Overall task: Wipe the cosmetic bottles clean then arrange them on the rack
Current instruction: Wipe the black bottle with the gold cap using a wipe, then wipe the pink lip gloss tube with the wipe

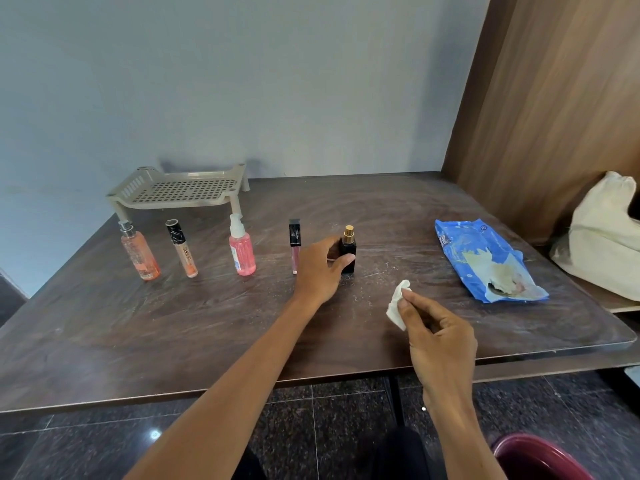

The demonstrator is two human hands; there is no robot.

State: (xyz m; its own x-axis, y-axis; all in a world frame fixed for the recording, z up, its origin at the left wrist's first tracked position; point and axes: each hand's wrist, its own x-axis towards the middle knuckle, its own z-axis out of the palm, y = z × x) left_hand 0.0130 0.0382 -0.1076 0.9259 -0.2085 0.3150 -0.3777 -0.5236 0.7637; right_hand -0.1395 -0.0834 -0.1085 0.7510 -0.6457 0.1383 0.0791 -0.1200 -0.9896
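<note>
The left hand (322,268) is wrapped round the black bottle (349,244), thumb across its front and fingers behind; the right hand (440,337) hovers nearer the person, thumb and fingertips pinching a crumpled white wipe (398,306); the two hands are apart. The black bottle stands upright on the table (173,323), its gold sprayer bare on top and no cap in view.

It looks like a small block of glass or hard plastic: stiff, probably dense for its size, smooth enough to slip under a damp wipe, and likely to chip if dropped; the flat sides of the body give the surest hold, leaving the sprayer alone, since a press there could fire it. The wipe is soft and limp and should fold round edges.

To the left stand a gloss (295,245), a pink bottle (241,249), a concealer (182,249) and an orange bottle (138,252), all upright in a row, none touching; behind them the beige rack (180,190) holds nothing. To the right lies a blue pack (488,265), torn open.

The table is dark wood grain, streaked and dusty with pale specks; a blue-grey wall (277,81) is behind, a wooden panel (554,116) to the right with a cloth bag (606,233) beside it; dark floor tiles and a maroon bin (540,455) are below.
</note>
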